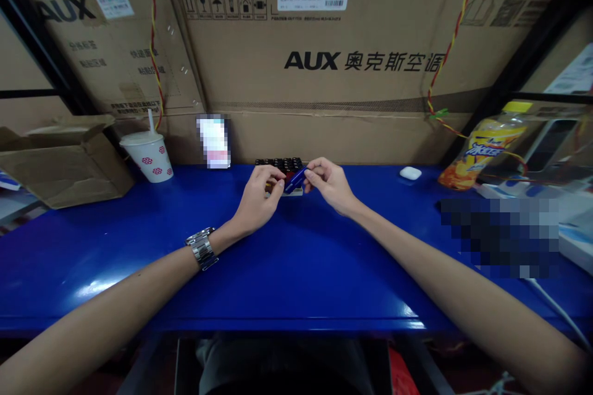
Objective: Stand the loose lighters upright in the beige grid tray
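Tabletop [296, 271] is stretching nearest; above it, right hand [330, 185] is pinching the upper end of a blue piece [295, 181] between thumb and fingertips, probably to keep its lower end exposed, while left hand [260, 195] is curling nearly closed beside that end, any hold unclear. The blue piece is slanting before small black parts [279, 163]; behind, a carton [324, 117] is standing.

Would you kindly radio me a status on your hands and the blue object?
Right hand pinching slim blue object. Left hand at its other end, contact unclear. Rows of small black pieces behind, partly hidden.
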`<state>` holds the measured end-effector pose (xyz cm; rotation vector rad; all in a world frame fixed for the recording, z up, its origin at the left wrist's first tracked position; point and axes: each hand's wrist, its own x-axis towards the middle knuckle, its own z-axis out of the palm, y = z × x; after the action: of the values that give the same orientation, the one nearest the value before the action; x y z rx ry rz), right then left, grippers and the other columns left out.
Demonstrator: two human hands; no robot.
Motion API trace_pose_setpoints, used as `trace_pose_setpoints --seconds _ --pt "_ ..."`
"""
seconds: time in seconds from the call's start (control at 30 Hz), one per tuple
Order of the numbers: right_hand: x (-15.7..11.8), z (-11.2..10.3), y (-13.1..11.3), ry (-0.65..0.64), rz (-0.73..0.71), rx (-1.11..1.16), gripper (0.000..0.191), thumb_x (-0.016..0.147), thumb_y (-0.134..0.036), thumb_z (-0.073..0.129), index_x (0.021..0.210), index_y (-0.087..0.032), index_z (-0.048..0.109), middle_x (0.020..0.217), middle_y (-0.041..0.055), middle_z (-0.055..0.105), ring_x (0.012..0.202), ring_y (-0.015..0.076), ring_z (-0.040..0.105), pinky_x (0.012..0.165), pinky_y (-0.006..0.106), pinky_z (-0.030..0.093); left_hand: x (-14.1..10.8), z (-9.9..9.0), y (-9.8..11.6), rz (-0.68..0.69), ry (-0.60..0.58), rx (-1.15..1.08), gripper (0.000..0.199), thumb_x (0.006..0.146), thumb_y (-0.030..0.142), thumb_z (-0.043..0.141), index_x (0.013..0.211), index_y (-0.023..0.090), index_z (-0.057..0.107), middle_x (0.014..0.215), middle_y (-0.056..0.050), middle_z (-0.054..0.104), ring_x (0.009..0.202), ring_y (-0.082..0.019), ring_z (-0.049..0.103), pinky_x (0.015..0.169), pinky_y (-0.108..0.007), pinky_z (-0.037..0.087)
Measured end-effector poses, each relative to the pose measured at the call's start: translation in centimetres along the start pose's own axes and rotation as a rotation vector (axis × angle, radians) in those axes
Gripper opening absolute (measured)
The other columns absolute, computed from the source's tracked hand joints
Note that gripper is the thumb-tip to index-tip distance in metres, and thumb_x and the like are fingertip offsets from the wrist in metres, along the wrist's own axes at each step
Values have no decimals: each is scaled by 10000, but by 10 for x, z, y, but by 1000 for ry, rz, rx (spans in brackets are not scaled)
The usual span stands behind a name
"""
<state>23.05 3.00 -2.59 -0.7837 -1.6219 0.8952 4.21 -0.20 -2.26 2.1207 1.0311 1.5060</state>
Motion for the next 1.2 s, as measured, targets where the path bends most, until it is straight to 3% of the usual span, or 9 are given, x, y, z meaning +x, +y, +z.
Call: trace_pose_setpoints --seconds 0.2,0.43,0.63,0.8,0.9,1.0,1.1,1.2 --pt "4 -22 16 85 -14 -168 309 798 -462 591 861 -191 456 640 -2 591 529 137 608 605 328 506 4 -8 -1 82 105 148 72 849 129 495 839 167 556 920 -60 488 711 -124 509 613 -279 467" --pt "-1 -16 12 3 -101 -372 257 864 -373 530 1041 -188 530 728 27 629 640 168 647 671 334 506 4 -8 -5 102 73 189 69 844 127 491 837 169 545 902 -56 481 702 -126 508 611 -279 472" --pt "-3 -12 4 -38 -108 -374 246 863 -293 480 1086 -191 507 820 41 629 660 158 645 685 337 507 4 -6 -6 132 48 184 73 849 127 484 844 173 540 897 -53 476 724 -127 512 618 -269 486" --pt "-5 -13 4 10 -75 -360 252 835 -258 486 1072 -190 436 817 41 628 594 146 627 610 310 493 8 -13 -7 277 40 287 73 860 147 478 898 172 536 937 -76 485 814 -165 530 737 -339 506" --pt "-5 -14 6 16 -61 -398 240 820 -237 480 1051 -197 434 797 25 614 573 133 605 590 295 480 21 -22 -8 418 -66 448 197 868 227 499 1044 149 539 1062 -134 500 1018 -245 512 896 -430 457" --pt "-5 -17 10 -4 -49 -454 251 814 -226 464 1063 -204 436 792 19 613 565 130 582 592 297 467 46 -30 -11 494 -290 636 400 881 370 491 1231 176 503 1239 -168 483 1152 -317 457 971 -510 374" --pt "-4 -19 14 -20 -64 -476 263 824 -235 453 1086 -206 438 809 27 621 579 139 580 621 313 465 77 -29 -18 477 -539 697 496 916 451 396 1372 257 416 1409 -163 396 1244 -349 414 996 -526 327" --pt "-3 -23 19 -10 -81 -478 276 831 -247 456 1103 -205 442 813 33 625 595 150 586 631 319 463 100 -19 -26 419 -739 644 565 882 529 427 1401 309 392 1492 -129 332 1270 -355 412 1019 -511 304"
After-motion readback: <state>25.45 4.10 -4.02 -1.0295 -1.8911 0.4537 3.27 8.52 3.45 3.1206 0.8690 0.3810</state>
